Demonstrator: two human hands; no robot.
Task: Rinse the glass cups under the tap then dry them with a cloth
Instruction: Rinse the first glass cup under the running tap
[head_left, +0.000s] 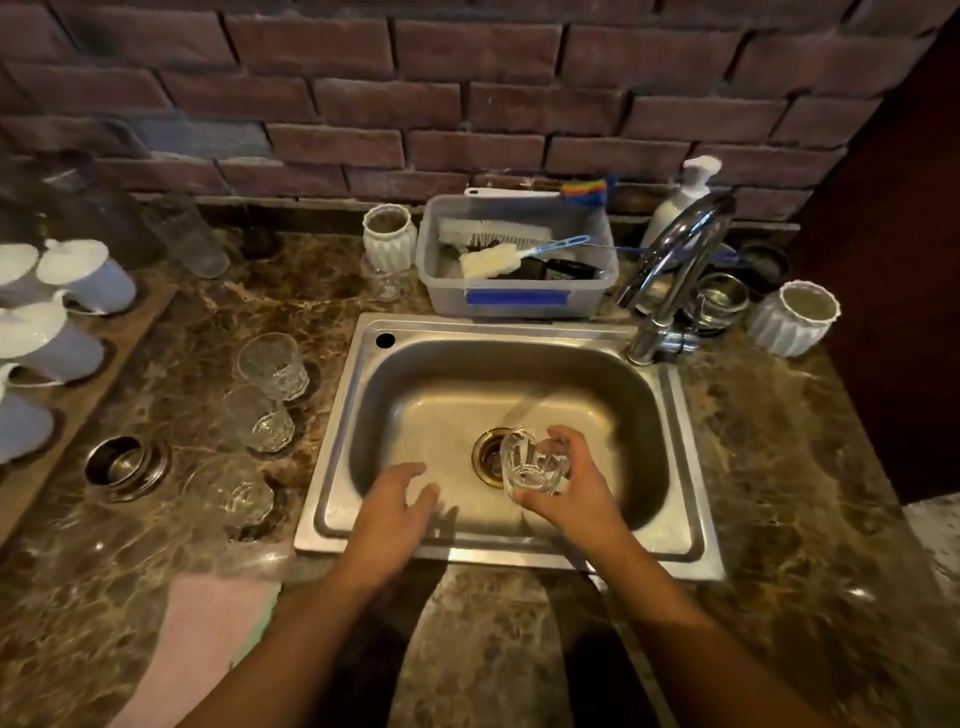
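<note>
Brick wall (467, 78) backs a brown marbled counter (779, 467), and set into it is the steel sink (498, 325) you are working over.

Your right hand (571, 493) is over the sink's drain (488, 457) and grips a glass cup (530, 465). The thumb lies under the thick base and the fingers curl round the far side. The cup sits left of your palm, tilted. Its long axis runs up and away from you, with the mouth turned toward the water stream (524, 408) falling from the tap (675, 270) at the sink's back right corner.

Your left hand (395, 509) hovers over the sink's near left part, fingers loosely spread and holding nothing.

Left of the sink three more glasses (272, 364) (262, 421) (234, 493) stand on the counter. A pink cloth (208, 639) lies at the near left of the sink.

Behind the sink a grey tub (519, 306) holds a bristle brush (493, 231) and a sponge brush (491, 262). A white ribbed pot (389, 234) stands just left of the tub. Another ribbed pot (792, 317) is beyond the tap to the right; you cannot tell what either contains.
</note>
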